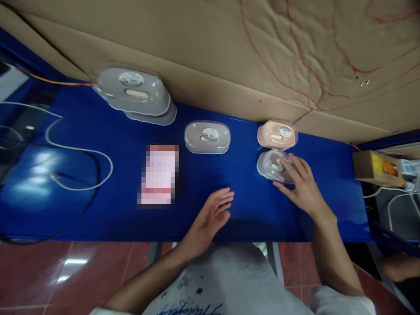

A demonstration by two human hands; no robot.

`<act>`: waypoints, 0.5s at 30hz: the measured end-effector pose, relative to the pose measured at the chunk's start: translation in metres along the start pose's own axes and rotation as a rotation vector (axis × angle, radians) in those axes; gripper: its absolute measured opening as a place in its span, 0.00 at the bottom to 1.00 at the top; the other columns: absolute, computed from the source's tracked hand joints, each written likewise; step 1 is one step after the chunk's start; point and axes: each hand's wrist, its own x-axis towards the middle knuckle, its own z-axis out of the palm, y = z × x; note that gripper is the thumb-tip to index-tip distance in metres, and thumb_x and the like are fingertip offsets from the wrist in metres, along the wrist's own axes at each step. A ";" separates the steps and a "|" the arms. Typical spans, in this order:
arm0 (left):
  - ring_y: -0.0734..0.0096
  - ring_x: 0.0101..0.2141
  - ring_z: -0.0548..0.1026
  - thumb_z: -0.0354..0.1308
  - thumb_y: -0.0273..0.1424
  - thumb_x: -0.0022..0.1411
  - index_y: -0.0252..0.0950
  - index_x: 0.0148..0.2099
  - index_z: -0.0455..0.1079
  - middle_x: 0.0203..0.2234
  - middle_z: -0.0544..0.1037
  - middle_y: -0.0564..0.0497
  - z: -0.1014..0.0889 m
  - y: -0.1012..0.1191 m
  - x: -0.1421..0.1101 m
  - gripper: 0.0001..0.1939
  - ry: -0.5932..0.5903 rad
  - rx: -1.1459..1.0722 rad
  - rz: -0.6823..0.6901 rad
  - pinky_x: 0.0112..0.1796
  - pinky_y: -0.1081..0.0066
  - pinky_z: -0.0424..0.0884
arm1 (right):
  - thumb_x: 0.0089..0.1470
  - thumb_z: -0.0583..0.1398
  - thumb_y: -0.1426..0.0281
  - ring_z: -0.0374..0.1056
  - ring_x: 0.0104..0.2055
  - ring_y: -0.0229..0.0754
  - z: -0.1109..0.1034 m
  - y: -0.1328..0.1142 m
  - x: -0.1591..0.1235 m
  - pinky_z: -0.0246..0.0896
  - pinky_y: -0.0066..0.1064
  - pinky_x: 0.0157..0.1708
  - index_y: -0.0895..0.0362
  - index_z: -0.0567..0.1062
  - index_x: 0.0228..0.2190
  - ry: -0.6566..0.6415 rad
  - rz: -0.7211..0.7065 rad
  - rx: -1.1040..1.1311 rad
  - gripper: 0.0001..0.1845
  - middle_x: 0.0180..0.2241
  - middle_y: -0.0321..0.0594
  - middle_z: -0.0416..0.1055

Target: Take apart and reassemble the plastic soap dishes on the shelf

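My right hand (300,183) is wrapped over a grey lidded plastic container (269,165), its fingers along the far side and the thumb at the near edge. Just behind that container is a peach one (274,136) with a clear lid and a round label. Over the blue table, my left hand (213,212) holds nothing, its fingers stretched out and the palm turned to the right. Another grey container (208,138) lies beyond it. At the back left, large grey containers (134,94) are stacked, the top one labelled.
A device with a blurred screen (160,175) lies on the blue table (114,218). White and black cables (110,166) curl over the left side. Cardboard (203,65) walls off the back. A small cardboard box (374,168) sits at the right end.
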 end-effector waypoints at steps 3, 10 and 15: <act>0.43 0.76 0.54 0.74 0.34 0.63 0.49 0.72 0.67 0.76 0.61 0.44 0.003 -0.003 0.002 0.38 0.043 0.376 0.197 0.76 0.41 0.43 | 0.64 0.68 0.52 0.60 0.71 0.66 0.013 -0.036 -0.004 0.65 0.66 0.66 0.42 0.64 0.72 -0.017 -0.169 0.095 0.41 0.72 0.50 0.63; 0.39 0.78 0.51 0.77 0.36 0.59 0.50 0.76 0.59 0.79 0.53 0.42 -0.015 -0.013 0.003 0.48 0.092 0.706 0.312 0.75 0.37 0.45 | 0.69 0.63 0.55 0.64 0.69 0.57 0.041 -0.079 0.020 0.66 0.56 0.66 0.43 0.63 0.72 -0.030 -0.363 0.362 0.35 0.70 0.47 0.65; 0.38 0.77 0.54 0.73 0.37 0.65 0.53 0.76 0.62 0.79 0.54 0.42 -0.027 -0.011 -0.009 0.41 0.041 0.895 0.345 0.73 0.35 0.51 | 0.68 0.64 0.57 0.64 0.69 0.61 0.062 -0.058 0.048 0.62 0.60 0.66 0.43 0.68 0.69 0.103 -0.223 0.225 0.31 0.68 0.48 0.69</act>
